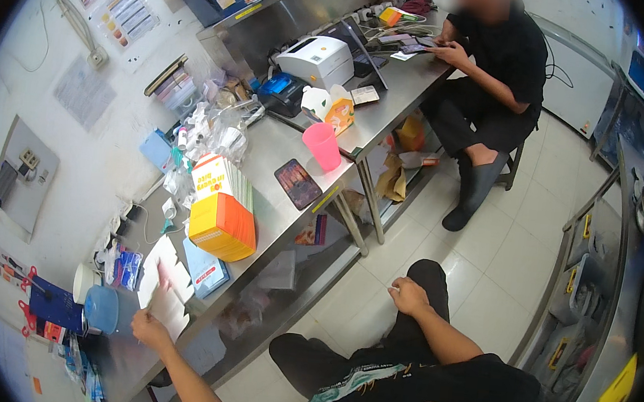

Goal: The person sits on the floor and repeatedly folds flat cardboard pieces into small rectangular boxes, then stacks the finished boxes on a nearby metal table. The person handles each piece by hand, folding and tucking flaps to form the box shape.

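My left hand [151, 330] is closed on the near edge of a white unfolded carton [165, 283], a flat sheet with cut flaps, on the steel table. Beside that sheet lies a light blue box [205, 267]. A thick stack of orange and yellow folded cartons [224, 225] stands just beyond it. My right hand [409, 295] rests on my right knee, its fingers curled. Something small and whitish shows at its fingertips, too small to name.
A phone [298, 184] and pink cup [322, 146] stand on the steel table [265, 167], with a white printer [316, 61] farther back. A blue tub [102, 309] is at the left. Another person [494, 70] sits at the far end, holding a phone. Shelved bins [579, 289] line the right.
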The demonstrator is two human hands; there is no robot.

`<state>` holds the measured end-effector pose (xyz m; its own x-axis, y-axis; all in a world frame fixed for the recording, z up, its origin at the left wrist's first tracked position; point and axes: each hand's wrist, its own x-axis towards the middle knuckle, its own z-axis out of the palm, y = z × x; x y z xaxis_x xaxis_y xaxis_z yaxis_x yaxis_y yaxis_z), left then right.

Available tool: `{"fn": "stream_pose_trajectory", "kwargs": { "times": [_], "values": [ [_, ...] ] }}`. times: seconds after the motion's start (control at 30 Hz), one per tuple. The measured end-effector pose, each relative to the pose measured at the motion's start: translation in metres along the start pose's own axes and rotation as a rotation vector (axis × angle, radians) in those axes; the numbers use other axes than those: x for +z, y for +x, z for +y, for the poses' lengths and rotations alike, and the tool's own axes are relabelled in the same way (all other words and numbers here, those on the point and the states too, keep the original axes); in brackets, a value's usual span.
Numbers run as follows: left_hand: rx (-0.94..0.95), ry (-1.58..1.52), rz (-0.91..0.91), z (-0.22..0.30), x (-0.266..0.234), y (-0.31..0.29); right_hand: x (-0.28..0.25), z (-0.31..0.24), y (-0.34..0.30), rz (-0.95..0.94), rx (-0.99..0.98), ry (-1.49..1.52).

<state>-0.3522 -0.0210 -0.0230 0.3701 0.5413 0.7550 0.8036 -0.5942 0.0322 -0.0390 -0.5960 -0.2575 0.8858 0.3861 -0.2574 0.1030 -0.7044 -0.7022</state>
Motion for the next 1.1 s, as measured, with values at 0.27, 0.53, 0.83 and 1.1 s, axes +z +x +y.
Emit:
{"fn": "stream_pose_trajectory", "kwargs": {
  "times": [0.27, 0.53, 0.83, 1.1],
  "values": [
    [-0.303, -0.257, 0.284, 0.012, -0.031, 0.049, 0.004, 0.004, 0.002, 0.010, -0.009, -0.038],
    [0.147, -0.217, 0.001, 0.018, 0.003, 0.049, 0.011, 0.014, 0.013, -0.031, -0.054, -0.112],
    [0.128, -0.173, 0.092, 0.047, -0.022, 0.058, 0.013, 0.002, 0.009, -0.013, -0.079, -0.158],
    [0.048, -0.162, -0.236, 0.080, -0.038, 0.043, 0.047, -0.066, 0.025, -0.328, -0.509, 0.141]
  ]
}}
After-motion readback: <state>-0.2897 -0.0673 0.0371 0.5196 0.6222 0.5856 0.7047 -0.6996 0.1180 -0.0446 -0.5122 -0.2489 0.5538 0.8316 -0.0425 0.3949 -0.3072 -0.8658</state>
